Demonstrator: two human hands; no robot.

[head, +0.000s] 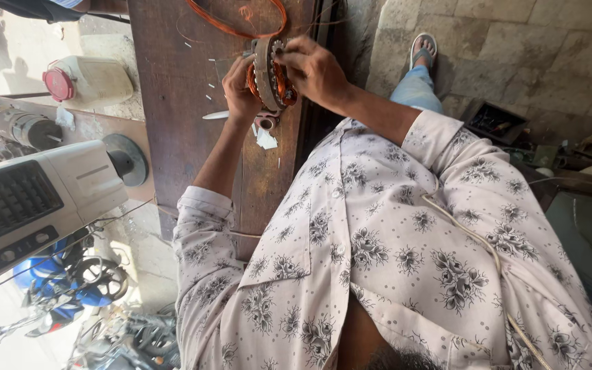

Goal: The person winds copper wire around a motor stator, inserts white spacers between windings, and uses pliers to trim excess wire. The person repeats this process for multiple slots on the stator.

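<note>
— Head view: where's the stator ring?

— Upright on edge on the wooden table, both my hands clamped on it. My left hand grips its near side; my right hand pinches the rim where the copper winding shows.

— And doing it well?

— I'd judge: brace the ring steady, feed each turn snug, mind the loose copper wire loop just beyond the ring.

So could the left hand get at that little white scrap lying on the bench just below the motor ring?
Probably yes. The left hand holds the motor ring just above the white scrap, and nothing lies between them on the wooden bench. It would have to let go of the ring, though.
</note>
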